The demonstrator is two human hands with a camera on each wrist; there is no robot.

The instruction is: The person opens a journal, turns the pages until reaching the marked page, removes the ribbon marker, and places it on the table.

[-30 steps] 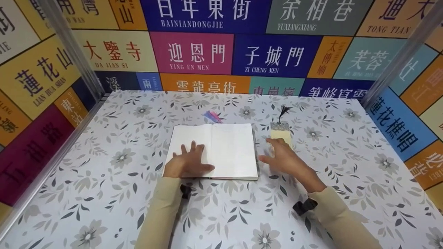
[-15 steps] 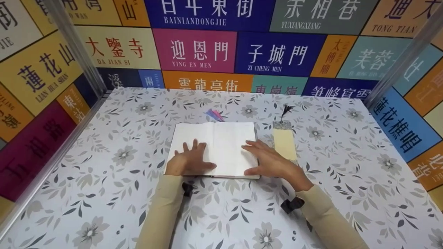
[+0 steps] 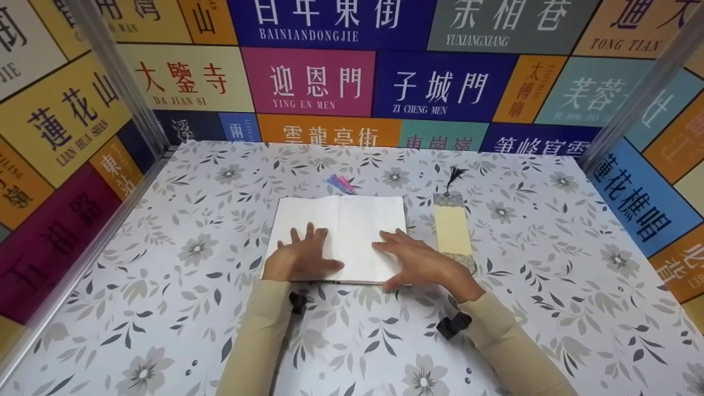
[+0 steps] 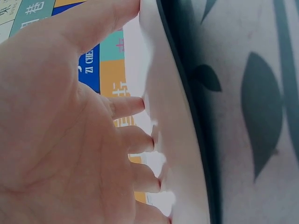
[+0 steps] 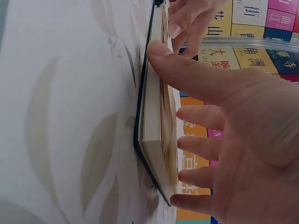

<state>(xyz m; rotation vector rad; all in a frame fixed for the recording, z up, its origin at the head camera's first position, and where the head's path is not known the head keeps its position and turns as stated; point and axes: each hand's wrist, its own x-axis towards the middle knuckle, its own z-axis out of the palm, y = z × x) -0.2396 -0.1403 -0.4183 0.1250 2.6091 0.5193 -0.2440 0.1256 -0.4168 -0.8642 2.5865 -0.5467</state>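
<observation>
An open book (image 3: 360,220) with blank white pages lies flat on the table. My left hand (image 3: 305,254) rests on the left page, fingers spread; in the left wrist view the fingertips (image 4: 150,140) touch the paper. Over the right page is my right hand (image 3: 421,258), its fingers stretched toward the middle. The right wrist view shows that thumb at the near edge of the book's page block (image 5: 152,116), which has a dark cover beneath. A pink and blue tassel (image 3: 340,184) sticks out beyond the book's far edge.
To the right of the book lies a cream bookmark (image 3: 452,228) with grey patterned ends and a black tassel (image 3: 455,179). The floral tablecloth (image 3: 192,308) spreads around. Colourful sign panels (image 3: 313,82) form walls at the back and sides.
My right hand has moved left from over the bookmark onto the book's right page, uncovering the bookmark. The left hand has stayed on the left page.
</observation>
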